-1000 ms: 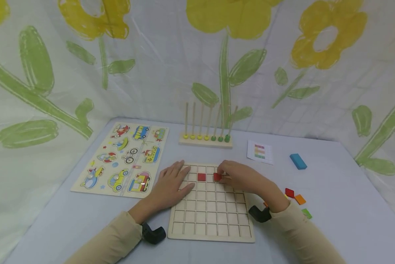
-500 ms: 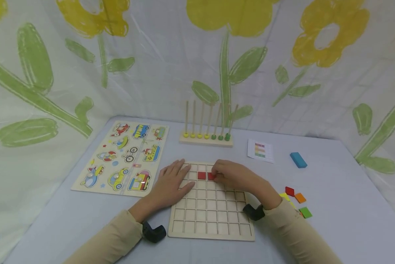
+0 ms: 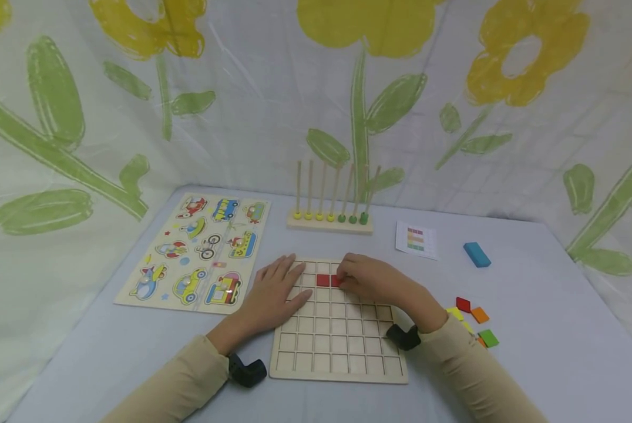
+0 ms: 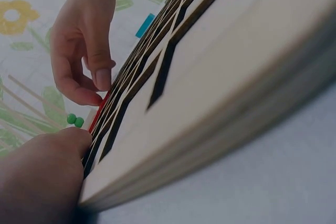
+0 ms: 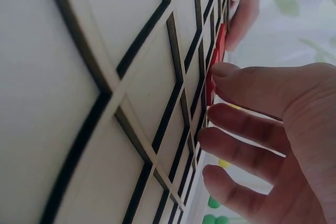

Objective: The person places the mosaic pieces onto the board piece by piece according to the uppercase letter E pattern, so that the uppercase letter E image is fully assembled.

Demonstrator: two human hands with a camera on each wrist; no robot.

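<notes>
White surface (image 3: 538,305). Right grip (image 3: 375,279) pinches red tile (image 3: 335,281); left grip (image 3: 274,295) spread, grid board (image 3: 339,379) beneath. Tilted release could wedge tile.

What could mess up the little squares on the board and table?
The right hand touches one red square and might bump the other red square beside it.
The left hand rests on the board, so a push could slide it.
The right sleeve could brush the yellow squares nearby.
</notes>
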